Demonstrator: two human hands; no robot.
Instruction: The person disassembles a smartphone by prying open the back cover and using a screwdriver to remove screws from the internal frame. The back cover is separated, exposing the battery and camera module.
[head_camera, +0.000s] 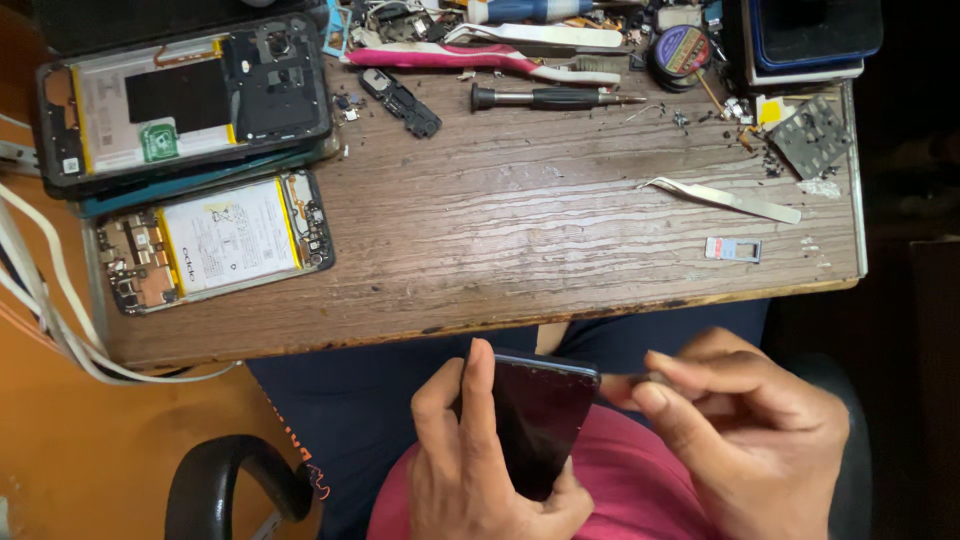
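My left hand (480, 455) grips a dark smartphone (540, 420) over my lap, below the table's near edge, screen side up. My right hand (750, 440) is at the phone's right edge, thumb and fingers pinched on a small thin metal item that I cannot make out. On the wooden table (520, 230) lie a small card tray (733, 249), metal tweezers (722, 198) and a black-handled screwdriver (555, 98).
Two opened phones with exposed batteries lie at the left, one (215, 242) beside a stacked pair (185, 100). Along the far edge sit a pink-handled tool (480, 58), a solder spool (682, 50), a metal stencil plate (810, 135) and small parts. White cables (40, 290) hang at left; a black chair arm (220, 480) curves below.
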